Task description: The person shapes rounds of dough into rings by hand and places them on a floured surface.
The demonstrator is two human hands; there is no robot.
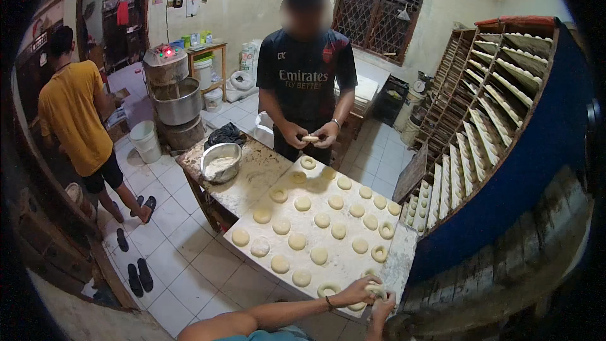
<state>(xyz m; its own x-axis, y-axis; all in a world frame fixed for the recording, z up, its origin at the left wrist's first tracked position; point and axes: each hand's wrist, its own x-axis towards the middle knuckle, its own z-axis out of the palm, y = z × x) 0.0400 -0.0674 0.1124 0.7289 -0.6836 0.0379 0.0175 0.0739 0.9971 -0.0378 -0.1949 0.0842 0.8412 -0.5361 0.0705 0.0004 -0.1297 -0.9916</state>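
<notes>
Both hands, left [356, 290] and right [380, 306], clasp a dough piece [377, 290] at the near corner of a floured desk [252, 177] lined with dough rounds [322, 220], beside a tall tray rack [486, 113]; across it, a co-worker [307, 69] shapes another on the white-tiled floor [183, 240].

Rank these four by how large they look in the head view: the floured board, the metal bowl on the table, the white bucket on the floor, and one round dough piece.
1. Floured board
2. Metal bowl and white bucket: they look much alike, and the bucket stands farther off, so I leave them unranked
3. Round dough piece
</notes>
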